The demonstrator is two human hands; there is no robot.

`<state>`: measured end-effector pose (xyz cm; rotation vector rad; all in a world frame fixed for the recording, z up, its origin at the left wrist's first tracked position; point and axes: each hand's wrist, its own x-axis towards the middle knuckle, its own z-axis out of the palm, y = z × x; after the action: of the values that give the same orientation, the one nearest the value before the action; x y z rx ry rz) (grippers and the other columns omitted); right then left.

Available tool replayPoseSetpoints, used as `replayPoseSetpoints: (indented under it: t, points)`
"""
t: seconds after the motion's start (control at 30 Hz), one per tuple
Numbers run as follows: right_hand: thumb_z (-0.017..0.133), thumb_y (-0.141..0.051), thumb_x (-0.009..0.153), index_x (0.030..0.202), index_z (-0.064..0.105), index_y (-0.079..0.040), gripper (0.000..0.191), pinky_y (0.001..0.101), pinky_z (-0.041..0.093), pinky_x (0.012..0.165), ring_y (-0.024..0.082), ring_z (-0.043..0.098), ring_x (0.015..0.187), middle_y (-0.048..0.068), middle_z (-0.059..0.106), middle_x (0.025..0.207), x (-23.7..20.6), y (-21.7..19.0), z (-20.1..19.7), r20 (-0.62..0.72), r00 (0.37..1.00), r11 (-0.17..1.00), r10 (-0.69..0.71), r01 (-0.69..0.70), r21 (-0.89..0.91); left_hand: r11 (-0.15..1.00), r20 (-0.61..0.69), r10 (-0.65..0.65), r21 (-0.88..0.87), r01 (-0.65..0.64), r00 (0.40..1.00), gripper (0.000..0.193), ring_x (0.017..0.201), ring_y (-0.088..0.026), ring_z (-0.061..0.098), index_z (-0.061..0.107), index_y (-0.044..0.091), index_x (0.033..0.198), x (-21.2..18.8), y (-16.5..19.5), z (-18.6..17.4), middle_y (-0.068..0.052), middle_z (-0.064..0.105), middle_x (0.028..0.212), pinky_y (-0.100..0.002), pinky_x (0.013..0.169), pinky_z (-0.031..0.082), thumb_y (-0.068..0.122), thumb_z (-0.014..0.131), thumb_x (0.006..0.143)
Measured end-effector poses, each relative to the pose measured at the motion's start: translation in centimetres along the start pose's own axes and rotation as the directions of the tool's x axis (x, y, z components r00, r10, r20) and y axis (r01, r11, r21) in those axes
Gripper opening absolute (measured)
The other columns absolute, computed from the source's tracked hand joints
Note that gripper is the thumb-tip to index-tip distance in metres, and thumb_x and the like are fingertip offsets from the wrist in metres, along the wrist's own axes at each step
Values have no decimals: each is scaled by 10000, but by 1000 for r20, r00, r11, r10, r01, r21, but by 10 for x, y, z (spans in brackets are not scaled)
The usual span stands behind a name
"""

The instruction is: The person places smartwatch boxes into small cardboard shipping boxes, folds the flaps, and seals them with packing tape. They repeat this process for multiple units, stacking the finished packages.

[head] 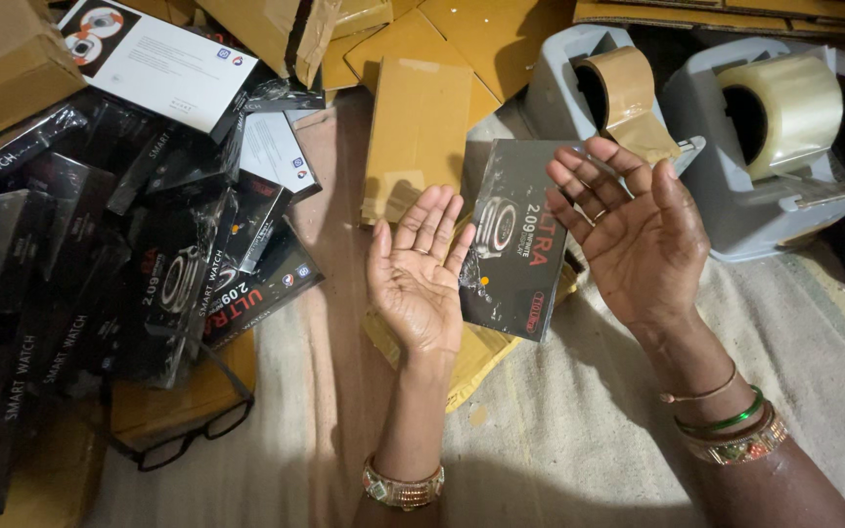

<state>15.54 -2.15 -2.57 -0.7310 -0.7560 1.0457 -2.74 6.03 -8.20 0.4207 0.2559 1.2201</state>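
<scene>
Cloth-covered floor (579,430), glossy black watch box (512,252), left hand (415,279), right hand (633,235), fingers spread, empty.

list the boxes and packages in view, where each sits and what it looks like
Flat black rectangular watch box: between the open left hand and right hand, pale watch picture, red lettering.
Heap of glossy black watch boxes: left side, tumbled.
White-faced flat box: top left, on the heap.
Yellow-brown padded envelope: top centre, upright rectangle.
Brown cardboard carton: top left corner.

Tape dispensers (775,166), eyeglasses (183,440), cardboard cartons (2,59)
</scene>
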Motion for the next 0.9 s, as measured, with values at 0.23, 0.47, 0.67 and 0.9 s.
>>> replayPoseSetpoints:
  t: [0.23,0.47,0.67,0.9]
  points:
    - [480,-574,1035,1454,450,-15,699,489,373,1275,303,504,1422,208,526,1482,1,0,2,-28,999,999,41,-40,36,995,-41,-8,-95,4,999,682,1399,-323,536,610,-52,1343,1,2,-2,-233,597,1435,-502,1168,411,520,411,1029]
    - [477,-580,1018,1443,451,-25,699,506,372,1261,305,505,1418,207,524,1483,1,-2,4,-38,998,998,52,-51,34,996,-56,-23,-85,18,998,677,1388,-316,546,624,-42,1325,1,3,-2,-230,603,1427,-496,1153,418,525,416,1019]
    - [474,-572,1034,1440,462,-21,685,506,372,1265,304,505,1417,208,532,1467,1,-1,1,-33,998,998,50,-49,35,995,-42,-25,-102,21,999,673,1383,-320,546,617,-46,1333,0,3,-2,-237,603,1425,-502,1151,423,517,415,1024]
    - [539,-466,1062,1378,501,-19,548,458,496,1106,268,606,1239,173,609,1319,3,2,-4,-80,995,990,54,-63,-123,907,-14,88,414,-75,996,610,1276,-319,631,630,-21,1313,2,7,4,-240,658,1345,-474,1086,480,487,506,998]
